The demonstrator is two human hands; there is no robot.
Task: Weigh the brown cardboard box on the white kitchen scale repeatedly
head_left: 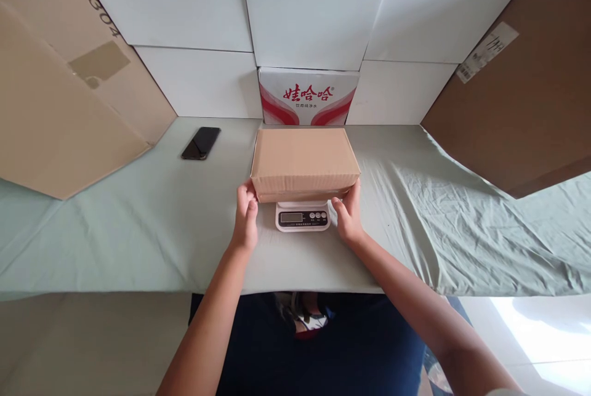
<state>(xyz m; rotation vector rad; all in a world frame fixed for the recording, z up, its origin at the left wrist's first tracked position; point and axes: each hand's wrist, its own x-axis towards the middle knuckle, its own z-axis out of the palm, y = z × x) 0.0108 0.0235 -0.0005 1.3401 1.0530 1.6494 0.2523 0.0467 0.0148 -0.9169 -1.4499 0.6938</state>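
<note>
As the single head view looks down from above, a closed cardboard box (305, 162) sits at the centre of the frame on a small white kitchen scale (303, 216), its long axis running left to right across the picture and its near face turned toward the person. The left hand (245, 214) lies at the box's lower left corner, fingers curled against the near edge, and the right hand (348, 214) mirrors it at the lower right corner, thumb up along the side; both touch the box and appear to hold it lightly, neither wrapped fully around it. The two hands stand about equally near, one at each short end, so the box lies directly ahead of and between them. The scale's platform is hidden beneath the box; only its front panel with display and buttons shows, and the reading is too small to make out. Whether the box rests its full weight on the scale cannot be told. A dark phone (201, 143) lies well apart at upper left on the green-clothed worktop (138, 236). Behind the box stands a red-and-white printed carton (308, 97), partly cut off by it, with brown cardboard sheets (60, 100) at both frame edges.
</note>
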